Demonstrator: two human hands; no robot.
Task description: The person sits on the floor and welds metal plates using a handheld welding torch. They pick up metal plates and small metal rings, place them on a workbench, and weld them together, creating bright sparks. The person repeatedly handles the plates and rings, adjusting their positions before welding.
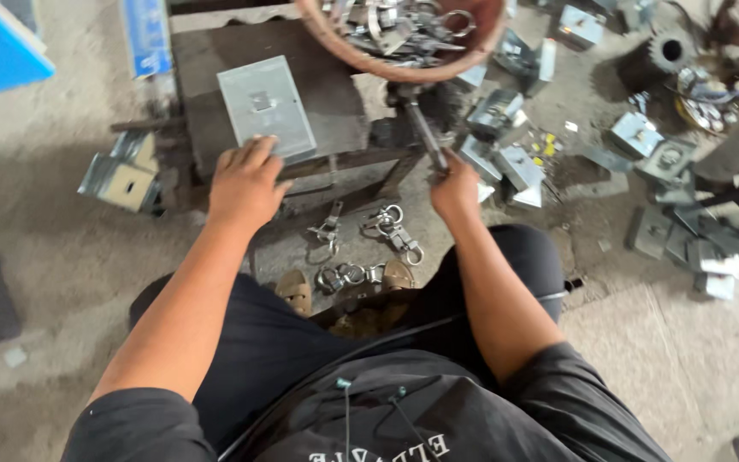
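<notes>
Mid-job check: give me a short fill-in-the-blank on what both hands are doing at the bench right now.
1. The left hand rests on the near edge of a flat grey metal ____.
2. The right hand grips a dark metal ____.
3. The round bowl beyond the hands is full of ____ parts.
4. Loose clamps lie on the ____ between the person's feet.

Missing words: plate; handle; metal; floor

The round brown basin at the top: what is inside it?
The basin holds a heap of grey metal clamps. What lies beneath the heap is covered, and the basin's far part is out of view.
</notes>
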